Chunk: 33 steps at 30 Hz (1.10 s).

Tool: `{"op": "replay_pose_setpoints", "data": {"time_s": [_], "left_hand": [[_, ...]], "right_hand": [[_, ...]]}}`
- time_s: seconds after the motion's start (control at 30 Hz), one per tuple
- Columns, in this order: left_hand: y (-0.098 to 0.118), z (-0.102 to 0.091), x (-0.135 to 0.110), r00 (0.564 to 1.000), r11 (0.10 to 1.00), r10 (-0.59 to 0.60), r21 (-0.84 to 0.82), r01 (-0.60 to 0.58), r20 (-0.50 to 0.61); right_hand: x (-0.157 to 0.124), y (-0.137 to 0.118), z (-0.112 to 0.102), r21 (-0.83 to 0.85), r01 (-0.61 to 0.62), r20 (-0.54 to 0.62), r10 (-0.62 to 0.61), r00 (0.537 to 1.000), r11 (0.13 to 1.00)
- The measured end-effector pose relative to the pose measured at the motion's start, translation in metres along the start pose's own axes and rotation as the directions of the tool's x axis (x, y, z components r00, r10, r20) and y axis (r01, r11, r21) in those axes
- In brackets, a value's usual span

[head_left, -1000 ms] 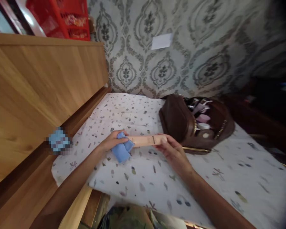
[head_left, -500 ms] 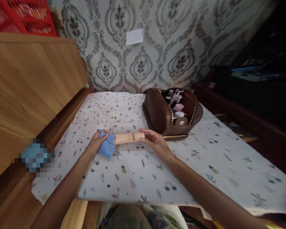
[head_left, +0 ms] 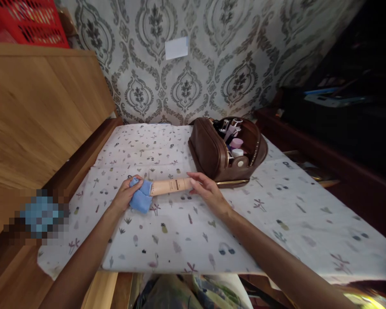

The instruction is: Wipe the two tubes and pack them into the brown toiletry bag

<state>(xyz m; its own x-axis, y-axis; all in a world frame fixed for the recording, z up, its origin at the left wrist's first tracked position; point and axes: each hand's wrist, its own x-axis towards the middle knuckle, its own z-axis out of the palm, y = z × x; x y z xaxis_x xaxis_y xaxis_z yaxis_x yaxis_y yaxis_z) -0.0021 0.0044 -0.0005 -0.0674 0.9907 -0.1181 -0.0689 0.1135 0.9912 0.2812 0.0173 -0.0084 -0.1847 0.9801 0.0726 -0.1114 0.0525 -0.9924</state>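
A beige cosmetic tube [head_left: 169, 186] with small print lies level between my two hands, above the patterned cloth. My left hand [head_left: 126, 195] grips a folded blue cloth [head_left: 141, 198], which covers the tube's left end. On the tube's right end, my right hand [head_left: 209, 191] is closed with thumb and fingers. Just beyond that hand stands a brown toiletry bag [head_left: 209, 150], unzipped. Inside it are several bottles, a pink-lidded jar [head_left: 236, 143] and a white-lidded jar [head_left: 237, 152].
A white printed tablecloth [head_left: 193, 244] covers the table. To the left rises a wooden panel [head_left: 45, 94] with a red basket [head_left: 41, 25] above it. A pixelated blue item [head_left: 41, 214] sits at the left edge. Patterned wallpaper [head_left: 148, 51] backs the table.
The whole view has shifted slightly, so things appear a little further left. Both hands keep their hold on the cloth and tube, with hardly any change between them.
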Motion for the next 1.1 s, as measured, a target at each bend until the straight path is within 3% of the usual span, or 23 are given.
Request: {"op": "replay_pose_setpoints", "data": {"time_s": [0.13, 0.37, 0.6, 0.77, 1.1], "left_hand": [[-0.001, -0.001, 0.000, 1.000, 1.000, 0.009, 0.008, -0.009, 0.010], [0.001, -0.001, 0.000, 1.000, 0.999, -0.017, -0.032, 0.016, -0.024], [-0.001, -0.002, 0.001, 1.000, 1.000, 0.003, -0.015, -0.003, 0.001], [-0.003, -0.003, 0.001, 1.000, 1.000, 0.010, -0.012, -0.010, 0.012], [0.000, -0.002, 0.000, 1.000, 0.999, 0.005, -0.047, -0.004, 0.014]], "right_hand": [[0.003, 0.003, -0.002, -0.028, -0.058, -0.006, 0.058, 0.998, 0.998], [0.002, 0.005, -0.006, 0.005, -0.034, 0.062, 0.034, 0.998, 0.999], [0.002, 0.003, -0.005, 0.075, -0.066, -0.002, 0.067, 0.998, 0.995], [-0.001, -0.003, -0.001, 0.039, -0.109, 0.087, 0.105, 0.991, 0.993], [-0.002, -0.008, -0.004, 0.035, -0.031, 0.164, 0.025, 0.986, 0.999]]}}
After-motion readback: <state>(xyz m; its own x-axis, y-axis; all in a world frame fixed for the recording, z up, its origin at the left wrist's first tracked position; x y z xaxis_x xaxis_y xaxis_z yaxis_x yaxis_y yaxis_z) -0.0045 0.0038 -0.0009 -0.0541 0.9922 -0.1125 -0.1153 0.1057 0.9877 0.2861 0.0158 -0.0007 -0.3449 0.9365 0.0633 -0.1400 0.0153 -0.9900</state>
